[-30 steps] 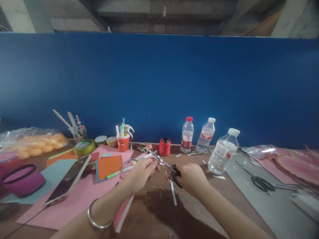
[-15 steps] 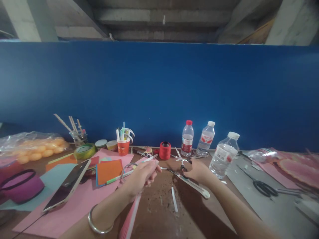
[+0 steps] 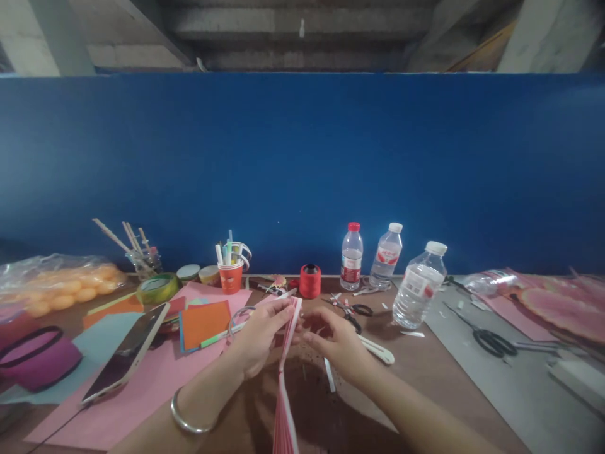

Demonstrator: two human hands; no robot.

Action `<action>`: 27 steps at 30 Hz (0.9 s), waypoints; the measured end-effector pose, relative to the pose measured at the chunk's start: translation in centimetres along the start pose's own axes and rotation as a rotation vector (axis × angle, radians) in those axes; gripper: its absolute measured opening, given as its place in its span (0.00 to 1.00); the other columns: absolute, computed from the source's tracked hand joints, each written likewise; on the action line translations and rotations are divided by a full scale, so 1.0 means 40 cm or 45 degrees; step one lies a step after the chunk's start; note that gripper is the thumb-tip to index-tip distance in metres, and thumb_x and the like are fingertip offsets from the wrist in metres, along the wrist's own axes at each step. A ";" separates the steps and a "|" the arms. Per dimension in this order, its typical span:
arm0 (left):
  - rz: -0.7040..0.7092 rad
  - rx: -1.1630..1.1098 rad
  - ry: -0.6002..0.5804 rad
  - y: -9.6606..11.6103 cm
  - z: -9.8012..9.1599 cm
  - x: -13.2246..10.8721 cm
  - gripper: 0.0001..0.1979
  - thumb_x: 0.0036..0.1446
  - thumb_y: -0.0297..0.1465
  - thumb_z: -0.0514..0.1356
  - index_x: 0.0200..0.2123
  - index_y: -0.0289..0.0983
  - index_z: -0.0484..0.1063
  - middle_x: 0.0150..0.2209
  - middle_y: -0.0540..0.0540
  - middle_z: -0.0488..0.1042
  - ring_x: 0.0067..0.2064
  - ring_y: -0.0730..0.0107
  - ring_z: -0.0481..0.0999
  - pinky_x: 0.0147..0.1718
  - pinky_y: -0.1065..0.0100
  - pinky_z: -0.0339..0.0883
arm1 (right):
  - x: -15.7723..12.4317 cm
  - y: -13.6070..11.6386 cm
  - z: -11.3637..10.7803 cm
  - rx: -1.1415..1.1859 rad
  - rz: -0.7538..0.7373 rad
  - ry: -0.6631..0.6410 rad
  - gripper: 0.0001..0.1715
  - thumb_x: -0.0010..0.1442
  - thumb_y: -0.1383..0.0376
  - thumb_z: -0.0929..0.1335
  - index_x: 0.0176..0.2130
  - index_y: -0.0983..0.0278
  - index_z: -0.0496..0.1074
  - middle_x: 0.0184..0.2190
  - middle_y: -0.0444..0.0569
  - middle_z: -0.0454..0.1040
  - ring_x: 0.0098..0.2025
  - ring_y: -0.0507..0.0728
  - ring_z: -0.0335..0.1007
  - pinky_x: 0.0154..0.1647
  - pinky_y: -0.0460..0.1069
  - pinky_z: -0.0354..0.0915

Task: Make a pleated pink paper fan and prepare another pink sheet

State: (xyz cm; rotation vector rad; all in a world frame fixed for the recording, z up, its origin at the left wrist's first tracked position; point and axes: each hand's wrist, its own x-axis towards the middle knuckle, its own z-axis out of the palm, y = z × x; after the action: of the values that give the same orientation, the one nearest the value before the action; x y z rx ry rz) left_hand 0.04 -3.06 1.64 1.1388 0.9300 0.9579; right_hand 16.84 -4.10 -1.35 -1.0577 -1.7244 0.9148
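Note:
My left hand (image 3: pixel 265 334) is closed on a folded strip of pleated pink-and-white paper (image 3: pixel 285 410). The strip stands upright in front of me, pinched near its middle where a thin red band shows. Just right of it is my right hand (image 3: pixel 333 340), thumb and fingers bent but apart, fingertips close to the paper; whether they touch it I cannot tell. Beyond that hand lie black-handled scissors (image 3: pixel 352 310). A white utility knife (image 3: pixel 377 349) sits partly behind the right wrist. A small white paper strip (image 3: pixel 329 376) rests on the brown table between the arms.
A red thread spool (image 3: pixel 310 282) and several water bottles (image 3: pixel 418 293) stand toward the back. Leftward are a red cup of pens (image 3: pixel 230 279), orange paper (image 3: pixel 205 325), a phone (image 3: pixel 127 353) and a purple tape roll (image 3: pixel 40 359). More scissors (image 3: pixel 494 343) lie right.
My right hand has left the scissors and moved left to the pleated paper. The left hand has turned the strip more upright; the scissors stay on the table.

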 end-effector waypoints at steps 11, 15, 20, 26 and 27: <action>-0.127 0.100 -0.226 -0.066 0.009 0.009 0.21 0.53 0.40 0.63 0.45 0.35 0.64 0.31 0.45 0.74 0.25 0.75 0.72 0.23 0.74 0.67 | -0.019 0.041 0.056 1.212 0.460 0.117 0.19 0.45 0.59 0.75 0.34 0.65 0.70 0.25 0.41 0.69 0.23 0.47 0.63 0.26 0.44 0.60; -0.149 0.093 -0.198 -0.078 0.010 0.013 0.19 0.53 0.41 0.63 0.42 0.36 0.62 0.30 0.45 0.75 0.27 0.72 0.74 0.25 0.73 0.68 | -0.017 0.061 0.064 1.319 0.459 0.093 0.17 0.45 0.60 0.75 0.33 0.65 0.69 0.23 0.42 0.69 0.21 0.48 0.62 0.23 0.45 0.60; -0.176 0.008 -0.166 -0.096 0.025 0.014 0.17 0.52 0.41 0.62 0.32 0.37 0.58 0.28 0.47 0.74 0.27 0.72 0.75 0.28 0.71 0.70 | -0.020 0.084 0.079 1.501 0.479 0.025 0.15 0.47 0.60 0.75 0.29 0.65 0.69 0.19 0.40 0.65 0.18 0.47 0.57 0.20 0.44 0.58; -0.119 0.121 -0.061 -0.127 0.022 0.030 0.15 0.53 0.42 0.60 0.30 0.37 0.62 0.26 0.49 0.73 0.28 0.69 0.75 0.30 0.68 0.70 | -0.019 0.113 0.089 1.148 0.505 0.271 0.18 0.47 0.56 0.74 0.28 0.67 0.70 0.20 0.43 0.68 0.21 0.50 0.62 0.21 0.45 0.60; -0.099 0.155 -0.054 -0.132 0.016 0.035 0.15 0.53 0.42 0.59 0.29 0.36 0.63 0.25 0.49 0.73 0.27 0.69 0.74 0.28 0.69 0.69 | -0.018 0.117 0.087 1.044 0.508 0.308 0.18 0.47 0.56 0.73 0.28 0.67 0.70 0.20 0.43 0.69 0.21 0.50 0.62 0.23 0.46 0.61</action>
State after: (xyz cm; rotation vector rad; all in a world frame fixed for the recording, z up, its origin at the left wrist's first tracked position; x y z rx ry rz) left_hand 1.78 -2.73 -3.57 1.2115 1.0020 0.8203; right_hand 15.01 -3.52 -6.90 -0.8927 -0.7969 1.4979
